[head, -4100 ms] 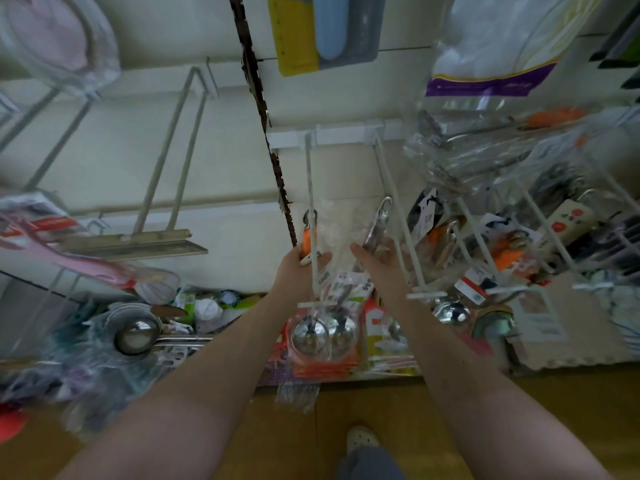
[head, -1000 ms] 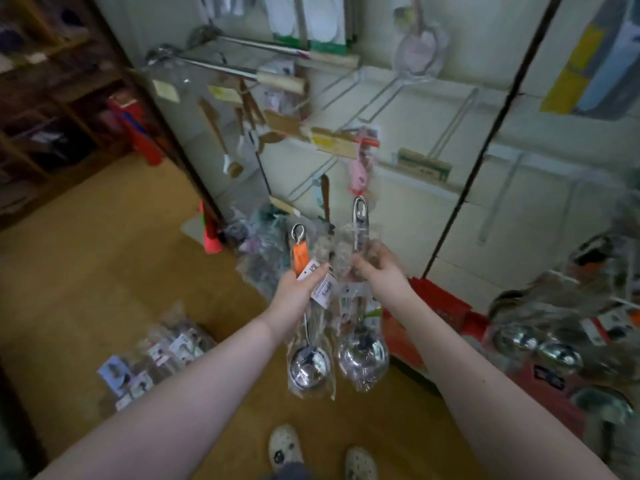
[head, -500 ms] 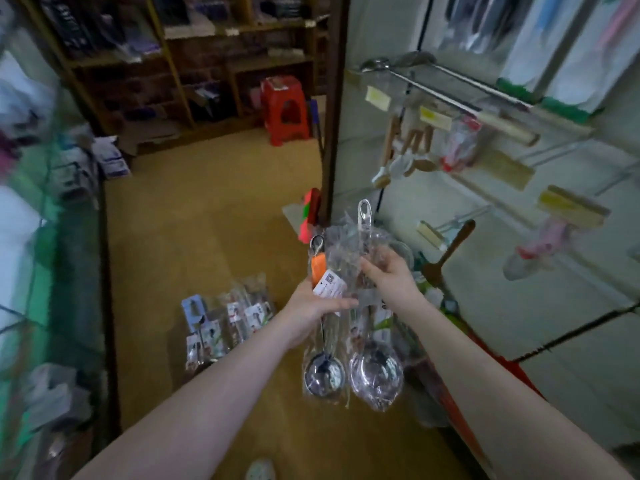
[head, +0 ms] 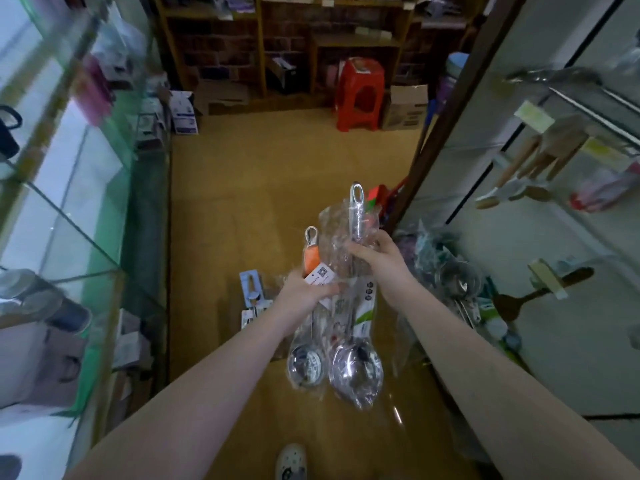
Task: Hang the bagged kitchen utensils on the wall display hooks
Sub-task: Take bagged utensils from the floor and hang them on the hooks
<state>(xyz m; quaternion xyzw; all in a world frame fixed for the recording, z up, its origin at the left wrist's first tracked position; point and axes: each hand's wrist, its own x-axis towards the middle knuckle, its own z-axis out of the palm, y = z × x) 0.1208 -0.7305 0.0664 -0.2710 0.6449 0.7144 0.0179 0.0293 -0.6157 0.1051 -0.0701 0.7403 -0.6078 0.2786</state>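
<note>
Right now both hands are raised over the tan floor point(head: 277, 161), each with one bagged utensil, and neither utensil is on a hook. The left hand point(head: 304, 294) grips the small bagged ladle point(head: 306, 367) by its handle, fingers point(head: 329, 289) curled over a white label just below the orange grip. The wire loop at the top of the handle stands clear above the hand, and the round steel bowl hangs below the wrist. The right hand point(head: 386, 263) grips the large bagged spoon point(head: 356, 372) high on its steel handle through the clear plastic, fingers curled round it. The slotted loop at the handle's end pokes out above the bag. The two utensils hang upright, side by side. Their bowls are just beside each other, and the spoon's is lower and bigger.

To the right runs the wall display point(head: 554, 358), pale panels with metal hooks point(head: 588, 109). Wooden utensils point(head: 540, 161) hang high up on it, and a dark wooden spatula point(head: 540, 292) hangs lower down. At the foot of that wall lies a heap of bagged utensils point(head: 450, 271). On the floor beyond the left hand lie some carded packets point(head: 251, 296). A glass cabinet point(head: 86, 209) lines the left side, and a red stool point(head: 360, 95) stands at the far end by wooden shelves point(head: 287, 46).
</note>
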